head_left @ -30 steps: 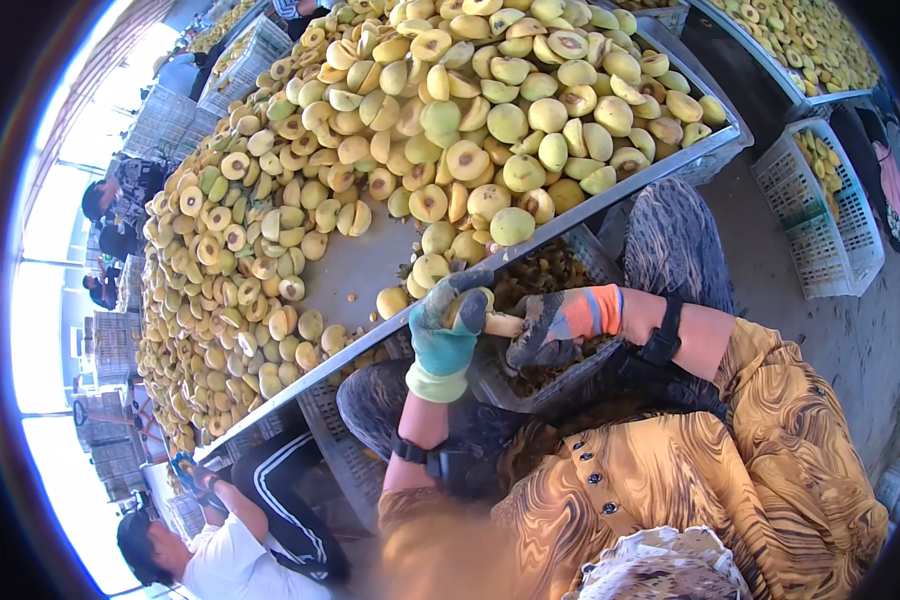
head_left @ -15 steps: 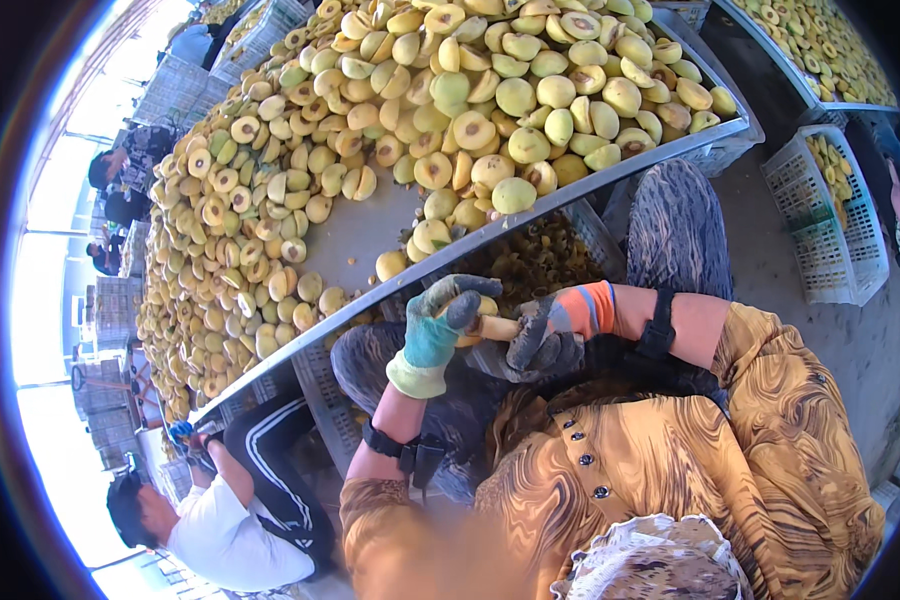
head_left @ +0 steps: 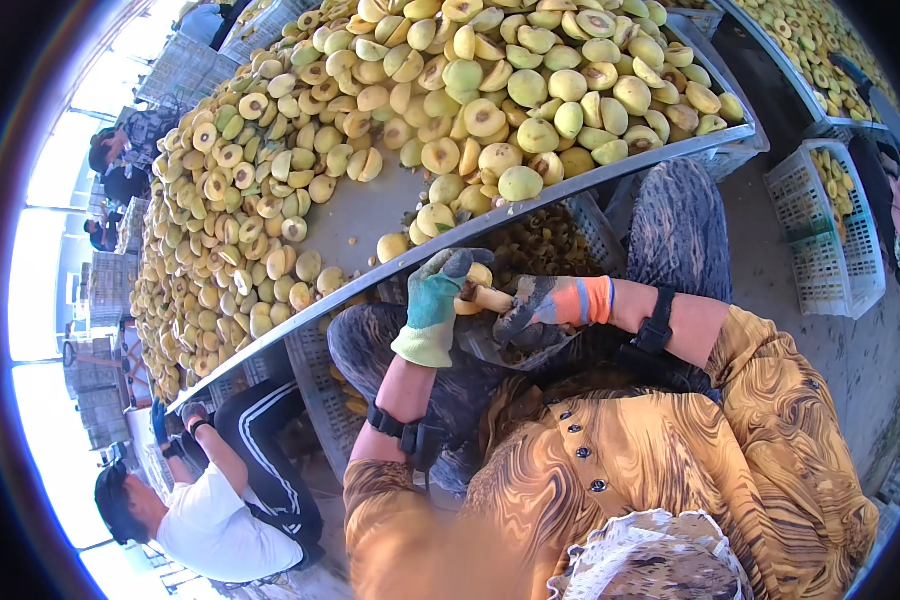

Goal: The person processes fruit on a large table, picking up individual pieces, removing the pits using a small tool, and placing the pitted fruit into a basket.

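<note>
My left hand [head_left: 438,300], in a green glove with grey fingers, is closed around a yellow peach half [head_left: 479,274]. My right hand [head_left: 538,309], in a grey and orange glove, grips a short tool with a pale, wooden-looking handle [head_left: 492,299]. The handle's far end meets the fruit; its working tip is hidden. Both hands are over my lap, just below the metal rim [head_left: 560,190] of a table heaped with peach halves [head_left: 440,155]. Many of those halves show brown pits or hollows.
Under the table edge, a crate holds brownish scraps [head_left: 545,245]. To the right, a white plastic basket [head_left: 805,215] contains yellow pieces. A co-worker in a white shirt [head_left: 220,530] sits at the lower left. Another fruit-covered table [head_left: 800,50] stands at the upper right.
My hands have risen slightly toward the table rim, and the right hand's fingers are less spread over the fruit. The co-worker's arms have shifted. The whole view has tilted a little.
</note>
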Tool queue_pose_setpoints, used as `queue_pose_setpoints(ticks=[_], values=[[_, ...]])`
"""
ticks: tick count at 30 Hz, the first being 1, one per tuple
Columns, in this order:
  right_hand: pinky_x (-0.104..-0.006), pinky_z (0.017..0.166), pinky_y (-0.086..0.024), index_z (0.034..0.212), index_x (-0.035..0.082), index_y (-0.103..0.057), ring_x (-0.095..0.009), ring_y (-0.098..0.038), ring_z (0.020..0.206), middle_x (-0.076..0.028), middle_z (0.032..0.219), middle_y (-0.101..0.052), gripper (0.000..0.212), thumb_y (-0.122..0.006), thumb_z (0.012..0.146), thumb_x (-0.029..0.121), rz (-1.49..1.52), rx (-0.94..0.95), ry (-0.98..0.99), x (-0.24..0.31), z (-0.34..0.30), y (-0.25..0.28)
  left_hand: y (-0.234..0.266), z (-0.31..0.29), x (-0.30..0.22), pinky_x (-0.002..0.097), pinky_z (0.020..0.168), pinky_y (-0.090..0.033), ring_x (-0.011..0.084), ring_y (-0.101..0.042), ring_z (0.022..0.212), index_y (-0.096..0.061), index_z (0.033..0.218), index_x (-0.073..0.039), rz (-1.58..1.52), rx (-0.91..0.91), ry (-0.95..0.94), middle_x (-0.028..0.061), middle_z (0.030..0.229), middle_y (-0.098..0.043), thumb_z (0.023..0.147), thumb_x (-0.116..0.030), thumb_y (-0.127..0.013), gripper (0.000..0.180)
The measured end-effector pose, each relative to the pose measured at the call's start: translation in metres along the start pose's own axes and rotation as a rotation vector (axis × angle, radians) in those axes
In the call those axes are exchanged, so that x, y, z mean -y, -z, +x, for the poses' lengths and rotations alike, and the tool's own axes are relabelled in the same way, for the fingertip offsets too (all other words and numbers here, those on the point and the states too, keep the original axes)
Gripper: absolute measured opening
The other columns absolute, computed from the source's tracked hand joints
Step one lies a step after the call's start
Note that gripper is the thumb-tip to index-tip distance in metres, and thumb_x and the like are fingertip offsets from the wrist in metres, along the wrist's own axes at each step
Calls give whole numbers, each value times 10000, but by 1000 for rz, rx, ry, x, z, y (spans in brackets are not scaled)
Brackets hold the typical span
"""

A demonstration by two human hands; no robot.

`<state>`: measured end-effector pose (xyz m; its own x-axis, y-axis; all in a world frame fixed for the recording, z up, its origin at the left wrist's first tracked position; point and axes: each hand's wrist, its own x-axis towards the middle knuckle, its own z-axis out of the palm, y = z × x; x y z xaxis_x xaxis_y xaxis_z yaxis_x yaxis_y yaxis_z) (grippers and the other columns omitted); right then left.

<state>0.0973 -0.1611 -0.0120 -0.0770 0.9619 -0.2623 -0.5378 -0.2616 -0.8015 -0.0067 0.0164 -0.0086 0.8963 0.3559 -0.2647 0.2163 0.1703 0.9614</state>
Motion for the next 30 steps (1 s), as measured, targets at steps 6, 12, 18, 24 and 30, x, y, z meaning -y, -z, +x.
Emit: queue_pose_setpoints(ticks=[6,12,18,24,30], values=[[-186,454,-357,836,48,-647,-28,-492,532,58,633,-540,76,-654,879,110,234,181,-41,-11,2,12,-9,-6,-6,248,786,-495,122,-619,835,-689,1012,24,-93,80,-84,58,924,-683,922,-279,-592,331],[-189,401,-318,801,67,-628,-29,-431,447,78,592,-479,108,-619,895,119,357,367,-245,-20,8,25,-4,-10,-23,271,807,-493,135,-626,850,-676,1016,32,-26,239,-72,74,915,-685,915,-347,-594,400],[-191,392,-324,854,36,-640,-34,-457,444,44,627,-523,156,-659,869,190,508,493,-376,10,2,6,6,-31,-21,265,627,-513,197,-629,685,-637,1043,24,-612,27,-39,116,836,-680,949,-436,-447,507],[-206,521,-368,850,23,-686,-27,-485,577,64,654,-537,304,-629,924,312,-196,-35,73,32,0,25,56,-79,-62,282,589,-540,218,-637,671,-575,1142,47,-424,-602,-330,124,791,-654,967,-518,-388,620],[-228,536,-403,990,79,-658,-39,-497,577,62,649,-538,232,-711,839,247,-338,-517,-6,4,47,40,143,-98,-35,378,893,-504,339,-629,979,-574,1223,12,1629,-1027,-397,188,1076,-643,791,-195,-720,501]])
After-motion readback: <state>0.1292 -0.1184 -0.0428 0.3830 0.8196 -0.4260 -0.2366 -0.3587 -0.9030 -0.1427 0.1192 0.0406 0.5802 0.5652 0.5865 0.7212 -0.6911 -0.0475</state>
